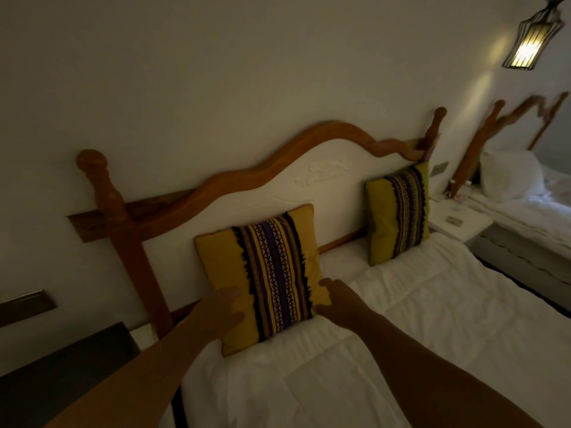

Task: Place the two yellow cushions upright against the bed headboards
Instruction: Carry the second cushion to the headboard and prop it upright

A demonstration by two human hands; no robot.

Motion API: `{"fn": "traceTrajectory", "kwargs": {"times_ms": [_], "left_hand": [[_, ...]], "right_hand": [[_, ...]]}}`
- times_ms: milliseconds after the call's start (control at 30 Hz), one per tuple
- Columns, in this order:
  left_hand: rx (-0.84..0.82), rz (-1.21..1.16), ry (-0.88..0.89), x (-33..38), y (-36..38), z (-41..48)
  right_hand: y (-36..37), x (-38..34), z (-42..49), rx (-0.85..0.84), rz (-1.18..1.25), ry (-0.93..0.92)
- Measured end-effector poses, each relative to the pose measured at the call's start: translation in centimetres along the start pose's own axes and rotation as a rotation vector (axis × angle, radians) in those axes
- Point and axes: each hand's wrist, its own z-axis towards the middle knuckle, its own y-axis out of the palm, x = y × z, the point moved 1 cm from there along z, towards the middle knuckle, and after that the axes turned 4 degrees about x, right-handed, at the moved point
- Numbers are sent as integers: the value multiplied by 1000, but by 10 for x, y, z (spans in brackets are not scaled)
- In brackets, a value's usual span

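Two yellow cushions with a dark patterned centre stripe stand upright on the white bed. The near cushion leans on the white padded headboard with its wooden frame. My left hand grips its lower left corner, and my right hand holds its lower right edge. The far cushion stands against the headboard's right end, with no hand on it.
White bedding covers the mattress. A dark bedside surface sits at lower left. A white nightstand and a second bed with a white pillow lie to the right. A lit lantern lamp hangs at upper right.
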Motion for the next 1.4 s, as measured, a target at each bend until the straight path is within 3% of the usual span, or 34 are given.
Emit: {"fn": "traceTrajectory", "kwargs": {"times_ms": [333, 633, 733, 867, 1100, 1267, 1400], "left_hand": [[-55, -84, -143, -22, 11, 47], [55, -282, -332, -51, 49, 121], [59, -295, -422, -75, 74, 140], [111, -505, -608, -110, 104, 163], [171, -800, -567, -148, 135, 207], [212, -893, -691, -171, 163, 230], [222, -871, -768, -185, 178, 245]], "right_hand": [[24, 23, 64, -66, 2, 34], [60, 71, 162, -129, 32, 130], [73, 87, 196, -111, 111, 174], [86, 109, 247, -55, 191, 213], [115, 144, 322, -61, 305, 297], [134, 162, 364, -20, 516, 337], [143, 166, 386, -82, 746, 438]]}}
